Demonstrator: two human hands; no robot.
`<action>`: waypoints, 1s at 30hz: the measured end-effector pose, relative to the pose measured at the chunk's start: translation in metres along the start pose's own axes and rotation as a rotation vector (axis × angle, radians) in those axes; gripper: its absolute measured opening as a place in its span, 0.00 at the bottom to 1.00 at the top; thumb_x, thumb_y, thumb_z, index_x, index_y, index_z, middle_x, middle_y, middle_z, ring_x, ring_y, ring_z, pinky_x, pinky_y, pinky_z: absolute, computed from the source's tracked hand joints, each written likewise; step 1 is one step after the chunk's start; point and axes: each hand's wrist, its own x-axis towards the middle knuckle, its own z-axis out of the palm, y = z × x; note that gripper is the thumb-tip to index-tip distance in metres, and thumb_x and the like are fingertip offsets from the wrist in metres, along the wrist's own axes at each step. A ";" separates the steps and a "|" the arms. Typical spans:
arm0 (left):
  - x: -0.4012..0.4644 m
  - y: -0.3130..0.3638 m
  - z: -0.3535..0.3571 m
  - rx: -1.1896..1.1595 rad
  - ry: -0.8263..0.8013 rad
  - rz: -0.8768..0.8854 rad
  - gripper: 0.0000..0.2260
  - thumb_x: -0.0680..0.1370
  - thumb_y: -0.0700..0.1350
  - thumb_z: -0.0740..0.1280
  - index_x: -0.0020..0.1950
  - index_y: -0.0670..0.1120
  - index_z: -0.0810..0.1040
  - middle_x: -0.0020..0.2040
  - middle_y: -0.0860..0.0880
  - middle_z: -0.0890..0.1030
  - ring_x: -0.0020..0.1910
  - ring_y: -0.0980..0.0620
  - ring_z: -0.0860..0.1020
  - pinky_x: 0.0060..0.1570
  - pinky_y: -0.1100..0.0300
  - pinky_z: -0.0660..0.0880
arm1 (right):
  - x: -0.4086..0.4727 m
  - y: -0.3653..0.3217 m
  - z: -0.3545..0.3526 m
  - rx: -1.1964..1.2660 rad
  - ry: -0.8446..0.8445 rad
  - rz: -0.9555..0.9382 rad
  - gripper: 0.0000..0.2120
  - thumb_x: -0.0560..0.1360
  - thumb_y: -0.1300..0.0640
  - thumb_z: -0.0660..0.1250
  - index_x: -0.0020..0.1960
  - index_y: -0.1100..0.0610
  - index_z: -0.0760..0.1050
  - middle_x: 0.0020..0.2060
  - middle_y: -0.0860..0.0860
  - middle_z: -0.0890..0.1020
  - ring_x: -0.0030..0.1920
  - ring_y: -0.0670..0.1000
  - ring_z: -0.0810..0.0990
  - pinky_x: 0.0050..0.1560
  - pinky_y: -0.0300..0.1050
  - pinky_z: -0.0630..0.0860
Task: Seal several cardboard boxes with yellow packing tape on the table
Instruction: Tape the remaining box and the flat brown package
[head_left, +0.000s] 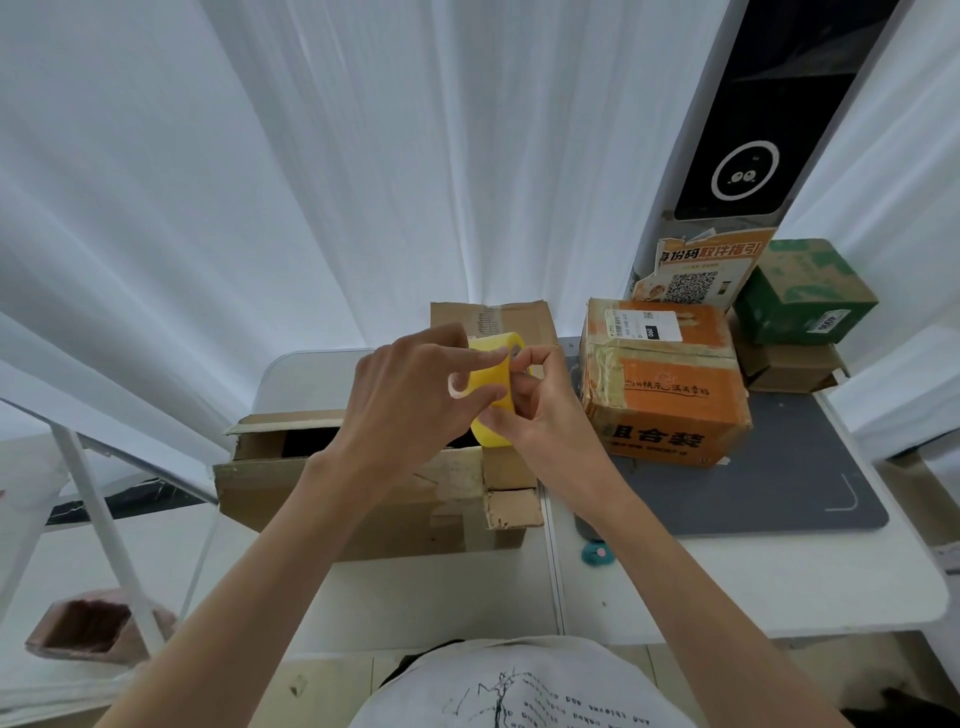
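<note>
Presently held: one roll of yellow packing tape, glossy and ring-shaped, raised over the open brown cardboard box at near centre of the white table. Left hand: fingers curled round the roll, index finger through its core. Right hand: fingertips pinching at the roll's outer face. Cardboard boxes, five counted: the open brown one, worn, with torn flaps; one flattish brown box behind the hands; one orange printed box at right, creased, with a white label and old tape; one green printed box at far right, stacked on one small brown box. One grey mat, smooth, under the orange box. One small teal object, type unclear, at the mat's near edge.
</note>
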 end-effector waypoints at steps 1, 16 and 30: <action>0.000 0.000 0.001 -0.006 0.018 0.005 0.11 0.74 0.55 0.76 0.56 0.61 0.85 0.37 0.57 0.76 0.32 0.65 0.71 0.33 0.64 0.64 | 0.000 -0.001 0.000 -0.001 0.005 0.000 0.19 0.79 0.62 0.70 0.58 0.50 0.61 0.55 0.52 0.85 0.53 0.47 0.84 0.60 0.50 0.78; 0.004 0.002 0.003 -0.131 -0.109 -0.087 0.10 0.78 0.52 0.72 0.55 0.61 0.74 0.45 0.62 0.77 0.41 0.63 0.76 0.39 0.65 0.69 | -0.006 -0.008 0.008 -0.046 0.137 0.006 0.16 0.80 0.56 0.70 0.51 0.52 0.60 0.47 0.55 0.77 0.44 0.47 0.79 0.44 0.39 0.77; -0.002 0.006 0.010 -0.065 -0.048 -0.026 0.08 0.79 0.53 0.71 0.55 0.61 0.74 0.47 0.59 0.76 0.34 0.59 0.75 0.37 0.61 0.73 | -0.014 -0.008 0.006 -0.041 0.181 0.000 0.16 0.80 0.56 0.70 0.50 0.52 0.60 0.46 0.55 0.77 0.44 0.49 0.80 0.43 0.40 0.77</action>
